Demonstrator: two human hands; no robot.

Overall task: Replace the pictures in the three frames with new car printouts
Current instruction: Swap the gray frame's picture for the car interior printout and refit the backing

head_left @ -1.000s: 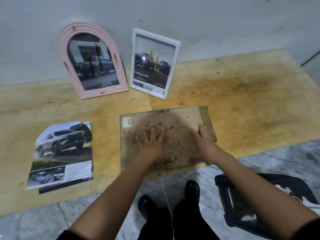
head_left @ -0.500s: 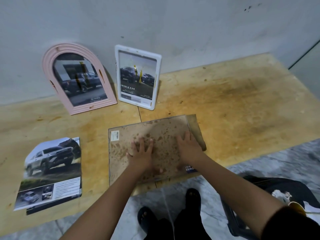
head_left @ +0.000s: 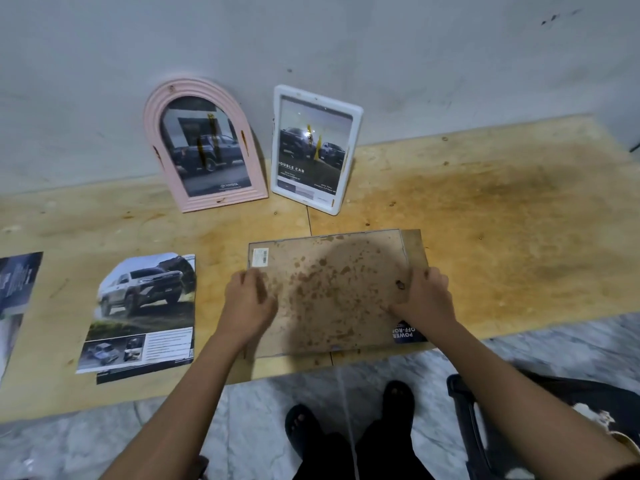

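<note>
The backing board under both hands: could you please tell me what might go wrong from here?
1. A printout corner sticks out from under the backing board beside the right hand; it may crease or sit crooked.
2. The board lies near the plywood sheet's front edge; with the left hand also on its side, a pull could tip it off.

Flat frame lies right of printout; arched frame and rectangular frame stand behind

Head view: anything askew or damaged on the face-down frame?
Yes. The brown backing board is blotched with dark stains, and a blue printout corner pokes out beneath its near right edge by the right hand, so that sheet looks misaligned.
</note>
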